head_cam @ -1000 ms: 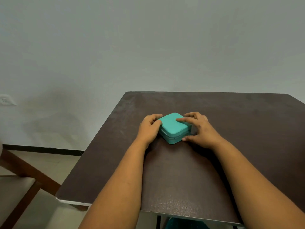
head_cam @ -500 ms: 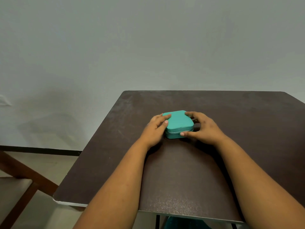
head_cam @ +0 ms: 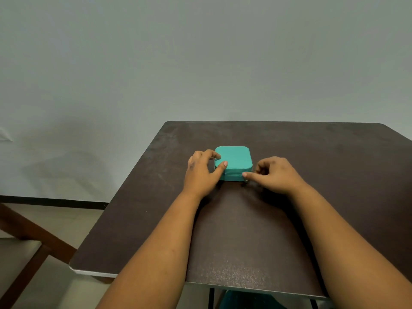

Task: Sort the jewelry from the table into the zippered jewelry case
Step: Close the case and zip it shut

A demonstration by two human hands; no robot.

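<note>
The case point(head_cam: 234, 162), closed, is gripped at its left edge by the left hand point(head_cam: 201, 172), thumb laid on the lid and fingers point(head_cam: 211, 153) curled round the far side. At its near right corner something too small to tell is pinched by the right hand point(head_cam: 275, 175), fingers curled. Both forearms are stretched over the dark tabletop point(head_cam: 245, 241). A grey wall point(head_cam: 200, 63) is seen behind.

A: What does the person wear on the arms?
B: Both forearms are bare; no sleeves. The left hand point(head_cam: 201, 172) and right hand point(head_cam: 275, 176) carry no gloves.
</note>
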